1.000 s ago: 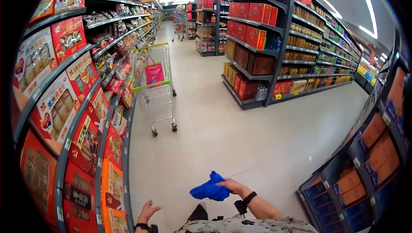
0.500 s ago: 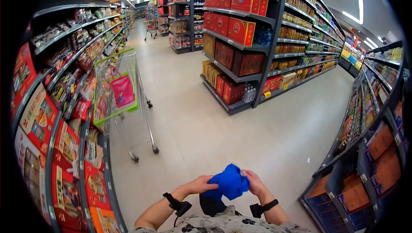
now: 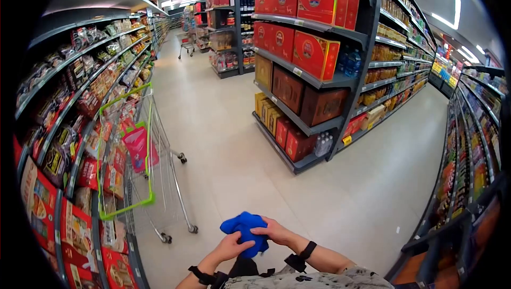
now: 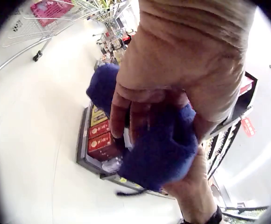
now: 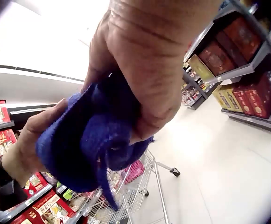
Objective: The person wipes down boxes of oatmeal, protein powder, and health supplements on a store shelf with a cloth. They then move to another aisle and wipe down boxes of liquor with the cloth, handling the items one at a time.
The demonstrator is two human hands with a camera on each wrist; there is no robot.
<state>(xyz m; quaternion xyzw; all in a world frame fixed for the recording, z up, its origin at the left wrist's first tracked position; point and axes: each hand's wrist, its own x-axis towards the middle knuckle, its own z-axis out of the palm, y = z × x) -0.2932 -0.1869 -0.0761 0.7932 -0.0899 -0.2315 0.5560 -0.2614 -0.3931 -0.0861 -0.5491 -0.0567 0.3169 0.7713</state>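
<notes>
In front of the body, both hands hold a blue cloth (image 3: 245,224), bunched and folded over on itself. My left hand (image 3: 230,247) grips its near left side, thumb on top. From the right, my right hand (image 3: 277,232) pinches the upper edge between thumb and fingers. In the left wrist view the left fingers curl over the fabric (image 4: 158,161), with part of the right hand behind it. A thin strip hangs from the cloth (image 5: 95,140) in the right wrist view, where the right palm hides its upper part.
A shopping cart with a green rim (image 3: 151,196) stands ahead on the left, a pink bag (image 3: 139,148) in it. Packaged food fills the left shelves (image 3: 80,94). A shelf end with red boxes (image 3: 319,4) juts out ahead; more shelves (image 3: 463,145) line the right.
One second ago only the right hand held the cloth; the left hand came over and took hold too. The cart and shelf end now appear nearer, and the cloth has been turned between the hands.
</notes>
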